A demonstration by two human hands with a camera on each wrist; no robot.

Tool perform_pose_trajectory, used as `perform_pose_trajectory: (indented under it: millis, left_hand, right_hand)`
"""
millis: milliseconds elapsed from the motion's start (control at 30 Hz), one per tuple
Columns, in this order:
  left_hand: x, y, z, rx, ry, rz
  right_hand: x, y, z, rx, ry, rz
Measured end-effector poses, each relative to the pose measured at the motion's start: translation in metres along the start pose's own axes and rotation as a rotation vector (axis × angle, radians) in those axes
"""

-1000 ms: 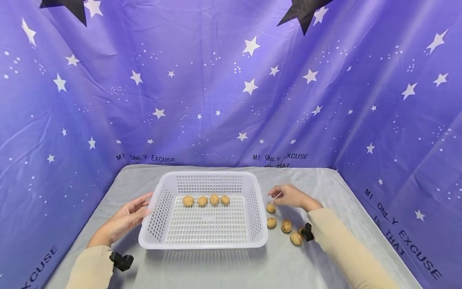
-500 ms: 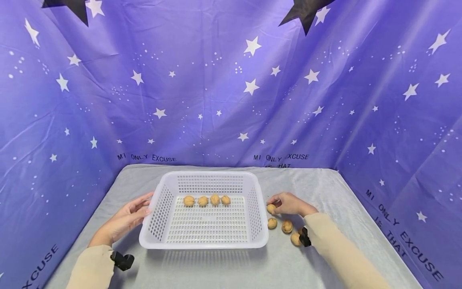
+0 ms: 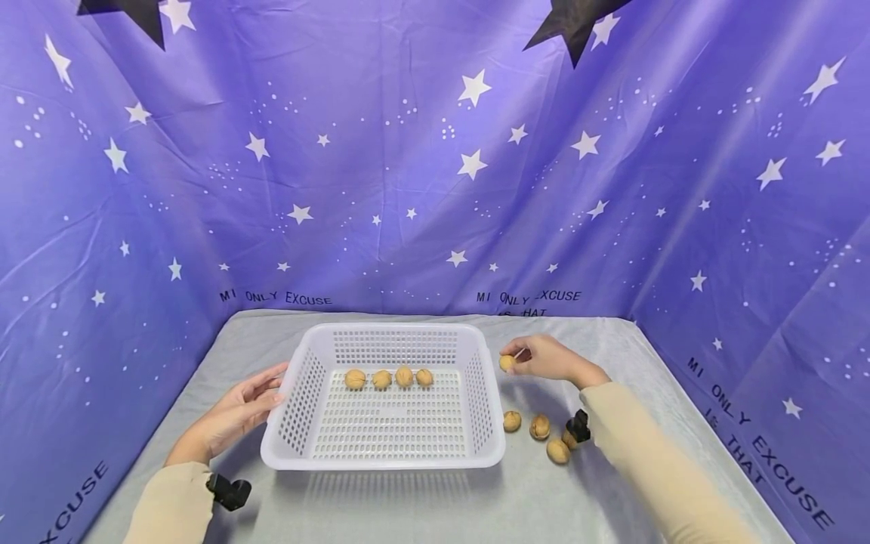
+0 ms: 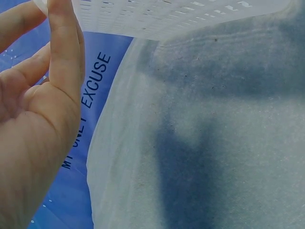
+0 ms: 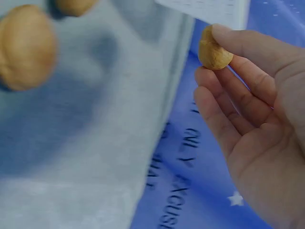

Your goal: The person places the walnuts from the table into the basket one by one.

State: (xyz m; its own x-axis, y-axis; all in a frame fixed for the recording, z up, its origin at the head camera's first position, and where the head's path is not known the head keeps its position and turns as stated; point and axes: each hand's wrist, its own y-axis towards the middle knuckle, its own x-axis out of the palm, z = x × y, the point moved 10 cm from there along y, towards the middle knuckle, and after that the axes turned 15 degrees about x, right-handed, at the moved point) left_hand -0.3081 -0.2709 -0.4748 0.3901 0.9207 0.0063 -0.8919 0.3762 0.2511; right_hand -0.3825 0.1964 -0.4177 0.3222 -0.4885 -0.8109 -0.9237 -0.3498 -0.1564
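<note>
A white plastic basket (image 3: pixel 390 462) with holed sides stands on the table. Several walnuts (image 3: pixel 355 378) lie in a row across its floor. At the basket's left rim my left hand (image 3: pixel 227 415) holds the edge between thumb and fingers; the left wrist view shows that hand (image 4: pixel 45 90) below the basket wall (image 4: pixel 157 16). Just right of the basket, my right hand (image 3: pixel 547 358) pinches a walnut (image 3: pixel 507 363) above the cloth. In the right wrist view this walnut (image 5: pixel 213 50) sits between the thumb and fingertips, the other fingers loosely bent.
Several more walnuts (image 3: pixel 540 427) lie on the grey cloth (image 3: pixel 381 514) right of the basket, one partly behind the right wrist's black camera (image 3: pixel 578 426). A purple star-patterned curtain (image 3: pixel 381 189) encloses the table's back and sides.
My right hand reached down to the walnut farthest back beside the basket, took it between thumb and fingers and lifted it off the cloth. The left hand and basket stayed put.
</note>
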Motion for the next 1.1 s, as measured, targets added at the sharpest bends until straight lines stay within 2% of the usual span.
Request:
perform_pose_trajectory:
  millis: [233, 467, 633, 833, 1100]
  left_hand:
    - [0.003, 0.001, 0.003, 0.026, -0.017, -0.025]
    - [0.004, 0.0, 0.004, 0.022, -0.017, -0.029]
    - [0.004, 0.0, 0.003, 0.019, -0.02, -0.027]
    - [0.004, 0.0, 0.001, 0.028, -0.035, -0.029]
    - [0.006, 0.001, 0.004, 0.036, -0.053, -0.041]
  right_hand:
    - [-0.019, 0.003, -0.031, -0.023, -0.036, 0.029]
    - [-0.011, 0.015, -0.072, -0.095, -0.083, 0.018]
    - [0.009, 0.029, -0.107, -0.121, -0.092, -0.05]
    - [0.042, 0.048, -0.145, -0.149, -0.107, -0.125]
    - [0.105, 0.064, -0.183, -0.182, -0.06, -0.245]
